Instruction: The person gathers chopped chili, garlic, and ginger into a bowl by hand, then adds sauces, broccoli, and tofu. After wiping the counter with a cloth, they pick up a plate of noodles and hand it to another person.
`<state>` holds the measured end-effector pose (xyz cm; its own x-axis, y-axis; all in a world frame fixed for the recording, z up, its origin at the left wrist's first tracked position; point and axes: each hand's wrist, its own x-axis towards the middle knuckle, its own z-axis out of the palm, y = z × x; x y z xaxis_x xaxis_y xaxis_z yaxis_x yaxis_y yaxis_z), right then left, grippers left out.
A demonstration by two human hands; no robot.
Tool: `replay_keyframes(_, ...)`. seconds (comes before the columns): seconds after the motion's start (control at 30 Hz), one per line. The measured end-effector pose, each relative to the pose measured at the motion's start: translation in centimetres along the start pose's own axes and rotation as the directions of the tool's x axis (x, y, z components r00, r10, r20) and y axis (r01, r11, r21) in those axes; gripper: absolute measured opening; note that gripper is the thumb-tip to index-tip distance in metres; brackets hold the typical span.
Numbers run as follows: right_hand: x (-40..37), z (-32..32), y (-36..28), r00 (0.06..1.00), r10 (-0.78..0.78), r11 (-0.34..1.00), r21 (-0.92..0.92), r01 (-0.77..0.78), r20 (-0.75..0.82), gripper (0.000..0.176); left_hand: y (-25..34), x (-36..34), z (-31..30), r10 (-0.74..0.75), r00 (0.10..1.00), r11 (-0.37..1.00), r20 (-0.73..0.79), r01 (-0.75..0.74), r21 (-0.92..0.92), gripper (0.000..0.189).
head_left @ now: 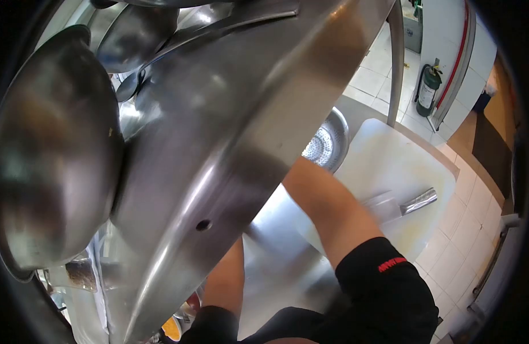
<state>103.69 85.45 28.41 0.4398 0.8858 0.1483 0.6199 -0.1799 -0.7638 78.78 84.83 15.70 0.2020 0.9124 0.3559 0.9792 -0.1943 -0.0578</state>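
Observation:
Both of my forearms reach forward beneath a steel shelf (236, 132), which hides my left hand and my right hand. My right forearm (336, 203) passes beside a perforated metal colander (331, 143). To its right, a cleaver (416, 202) with a shiny metal handle lies on a white cutting board (390, 152). My left forearm (225, 281) crosses the steel worktop (270, 275) close to the shelf's lower edge. What either hand holds or touches cannot be seen.
Large metal bowls (58, 155) and a long-handled ladle (218, 28) rest on the shelf at head height. A metal post (396, 63) rises past the board's far edge. A container with orange contents (171, 328) is at lower left. A fire extinguisher (429, 92) stands by the wall.

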Motion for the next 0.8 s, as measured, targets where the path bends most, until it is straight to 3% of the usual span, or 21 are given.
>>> replay_keyframes(0.07, -0.2, 4.3, -0.4, 0.99, 0.096, 0.995, -0.008, -0.097, -0.101, 0.02, 0.2, -0.9, -1.0, 0.131, 0.991, 0.986, 0.002, -0.13, -0.102, 0.049)
replay_keyframes(0.13, 1.0, 8.0, 0.0, 0.97, 0.188, 0.98, -0.034, -0.195, -0.158, 0.021, 0.0, -1.0, -0.5, 0.133, 0.991, 0.989, 0.006, -0.132, -0.064, 0.049)
replay_keyframes(0.23, 3.0, 13.1, 1.5, 0.995, 0.099, 0.995, -0.033, -0.098, 0.025, 0.021, -0.8, -1.0, 0.6, 0.113, 0.994, 0.993, 0.004, -0.113, -0.038, 0.05)
replay_keyframes(0.27, 3.2, 13.7, 1.2, 0.98, 0.197, 0.977, 0.095, -0.193, -0.038, 0.02, -0.7, -0.9, 0.6, 0.121, 0.993, 0.991, -0.002, -0.121, -0.05, 0.05)
replay_keyframes(0.3, 3.6, 14.1, 0.8, 0.978, 0.202, 0.976, 0.097, -0.197, -0.046, 0.02, -0.5, -0.8, 0.5, 0.133, 0.991, 0.989, -0.005, -0.133, -0.064, 0.05)
replay_keyframes(0.4, 3.8, 13.2, 0.2, 0.976, 0.14, 0.969, 0.224, -0.101, -0.167, 0.019, 0.0, -0.8, -0.5, 0.151, 0.988, 0.987, 0.024, -0.15, -0.062, 0.048)
replay_keyframes(0.43, 3.5, 10.7, -0.5, 0.983, 0.103, 0.968, 0.241, -0.063, -0.153, 0.019, -0.9, -0.3, 0.4, 0.154, 0.988, 0.986, 0.027, -0.151, -0.07, 0.048)
replay_keyframes(0.5, 1.6, 3.1, -2.1, 0.999, -0.01, 0.976, 0.218, 0.021, -0.052, 0.02, -3.5, 1.6, 3.4, 0.37, 0.928, 0.908, -0.032, -0.354, 0.222, 0.044)
replay_keyframes(0.57, -1.2, -5.2, -1.4, 0.99, -0.104, 0.99, 0.107, 0.093, 0.098, 0.021, -3.2, 3.3, 1.9, 0.354, 0.935, 0.922, -0.04, -0.341, 0.181, 0.039)
replay_keyframes(0.6, -2.2, -8.4, -0.5, 0.978, -0.147, 0.989, -0.014, 0.15, 0.148, 0.021, 0.0, 3.7, -2.9, 0.124, 0.97, 0.981, 0.208, -0.151, 0.119, 0.037)
replay_keyframes(0.67, -4.9, -14.7, 2.3, 0.911, -0.245, 0.884, -0.308, 0.351, 0.332, 0.02, 1.1, 6.3, -1.7, -0.078, 0.96, 0.993, 0.268, 0.05, 0.107, 0.039)
replay_keyframes(0.7, -8.3, -17.3, 5.0, 0.935, -0.349, 0.913, -0.246, 0.324, -0.065, 0.023, -0.6, 8.2, 3.6, -0.075, 0.995, 0.992, 0.071, 0.067, 0.106, 0.043)
replay_keyframes(0.73, -11.7, -22.7, 4.7, 0.967, -0.131, 0.925, -0.324, 0.198, 0.219, 0.022, 1.5, 8.9, 2.9, -0.022, 0.993, 0.993, 0.114, 0.008, 0.116, 0.044)
replay_keyframes(0.77, -13.9, -24.9, 7.2, 0.979, 0.078, 0.979, -0.202, -0.039, 0.188, 0.023, 3.9, 9.8, 1.7, 0.026, 0.987, 0.99, 0.157, -0.047, 0.135, 0.044)
replay_keyframes(0.8, -17.2, -27.9, 8.5, 0.949, 0.255, 0.958, -0.178, -0.223, 0.184, 0.021, 4.3, 12.1, 4.7, 0.061, 0.989, 0.991, 0.138, -0.077, 0.109, 0.044)
